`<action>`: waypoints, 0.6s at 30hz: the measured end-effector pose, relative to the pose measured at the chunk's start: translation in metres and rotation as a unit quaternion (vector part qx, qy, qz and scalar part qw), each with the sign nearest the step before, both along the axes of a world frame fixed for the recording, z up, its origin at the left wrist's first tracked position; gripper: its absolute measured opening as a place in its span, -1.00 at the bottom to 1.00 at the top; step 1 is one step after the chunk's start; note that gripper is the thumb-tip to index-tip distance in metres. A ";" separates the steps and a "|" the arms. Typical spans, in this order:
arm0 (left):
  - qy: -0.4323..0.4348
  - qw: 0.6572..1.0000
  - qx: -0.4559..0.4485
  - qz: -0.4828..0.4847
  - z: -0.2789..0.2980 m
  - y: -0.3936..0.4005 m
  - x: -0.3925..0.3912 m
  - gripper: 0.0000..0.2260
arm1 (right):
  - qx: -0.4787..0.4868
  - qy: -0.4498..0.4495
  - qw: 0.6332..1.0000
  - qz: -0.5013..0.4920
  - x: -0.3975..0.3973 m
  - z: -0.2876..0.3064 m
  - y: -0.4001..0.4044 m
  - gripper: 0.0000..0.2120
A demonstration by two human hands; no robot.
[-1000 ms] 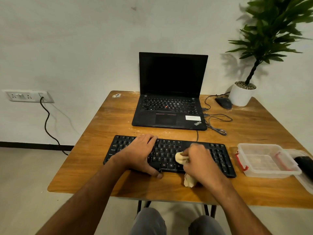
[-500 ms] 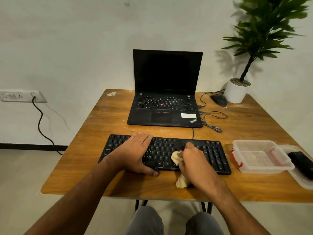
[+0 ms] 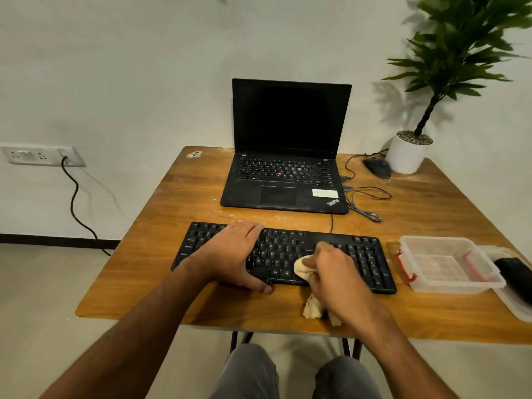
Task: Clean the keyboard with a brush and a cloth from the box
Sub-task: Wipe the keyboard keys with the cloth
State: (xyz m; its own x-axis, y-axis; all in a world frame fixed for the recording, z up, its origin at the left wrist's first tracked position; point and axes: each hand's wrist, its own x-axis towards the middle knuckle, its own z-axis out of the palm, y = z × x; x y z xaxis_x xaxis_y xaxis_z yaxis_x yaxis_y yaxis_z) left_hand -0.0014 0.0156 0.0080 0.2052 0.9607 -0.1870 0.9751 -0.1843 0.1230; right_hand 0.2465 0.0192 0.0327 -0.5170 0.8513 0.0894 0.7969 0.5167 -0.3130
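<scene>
The left hand [image 3: 230, 254] lies flat, steadying the black plastic keyboard [image 3: 283, 256]; the right hand [image 3: 331, 272] clutches a cream cloth [image 3: 302, 267] (its tail trailing), which may snag keycaps.

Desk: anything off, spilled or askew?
Mostly tidy. Pale crumbs or dust speckle the table between the laptop and keyboard, with more near the plant pot. A small sticker sits at the far left corner. Mouse cable lies in loose loops. Nothing looks damaged.
</scene>
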 end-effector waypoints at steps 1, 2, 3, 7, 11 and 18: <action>-0.005 1.000 -0.001 0.002 0.000 0.000 -0.001 0.30 | -0.014 0.014 1.000 -0.003 0.001 0.005 0.002 -0.71; -0.010 1.000 -0.002 0.002 0.000 0.000 -0.001 0.30 | -0.022 0.030 0.999 -0.011 0.001 0.009 0.006 -0.70; -0.015 1.000 -0.003 0.004 -0.001 0.000 -0.001 0.30 | -0.020 0.047 0.998 -0.023 -0.002 0.011 0.013 -0.70; -0.016 1.000 -0.008 0.006 0.000 -0.001 0.002 0.30 | 0.031 0.063 0.997 -0.021 -0.025 0.000 0.021 -0.68; -0.022 1.000 0.002 0.013 0.001 -0.001 0.003 0.28 | 0.043 -0.001 0.999 0.005 -0.031 -0.005 0.005 -0.73; -0.034 0.999 0.004 0.019 0.002 -0.002 0.004 0.28 | 0.000 0.027 1.000 0.014 -0.023 0.011 0.014 -0.69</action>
